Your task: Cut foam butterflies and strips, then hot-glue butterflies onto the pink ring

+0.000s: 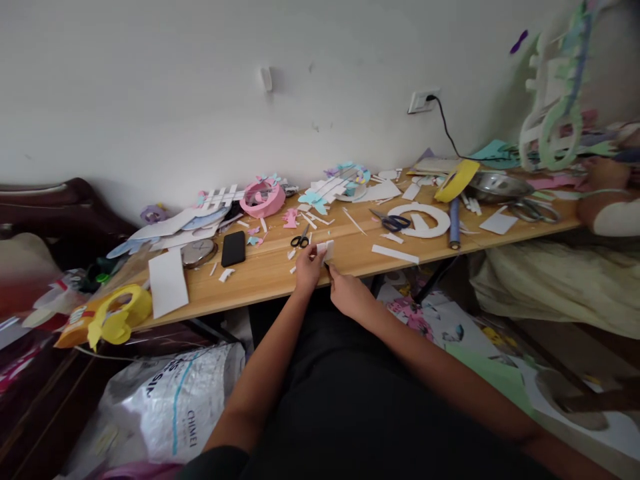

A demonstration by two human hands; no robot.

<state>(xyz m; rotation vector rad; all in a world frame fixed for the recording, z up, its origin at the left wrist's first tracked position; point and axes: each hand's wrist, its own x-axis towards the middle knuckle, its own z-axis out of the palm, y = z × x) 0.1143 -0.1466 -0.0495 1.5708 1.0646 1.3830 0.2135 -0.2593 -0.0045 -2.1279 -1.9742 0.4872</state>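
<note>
Both hands are down at the near edge of the table (260, 270), right around the middle. The left hand (307, 267) has its fingers pinched on a small white foam piece (326, 249), which sticks up just above and to the right of that hand. The right hand (350, 293) sits just right of and nearer than the left one, fingers curled and its tip up against the bottom of the piece; looks like it might be gripping a thin blade or something, but it's too small to tell. Just beyond the hands there's a little pair of black scissors (300, 239), and a phone (233, 248) lies face down further left next to a round clock (199, 252). Bigger blue scissors (391, 221) lie to the right, touching a white foam ring (425, 220). As for containers, a metal bowl (495, 187) sits far right with a yellow ring (456, 180) leaning on its left rim; can't see what's inside. A white plastic bag (170, 400) sits under the table on the left. Another person's arm (607, 200) rests on the table's right end.
</note>
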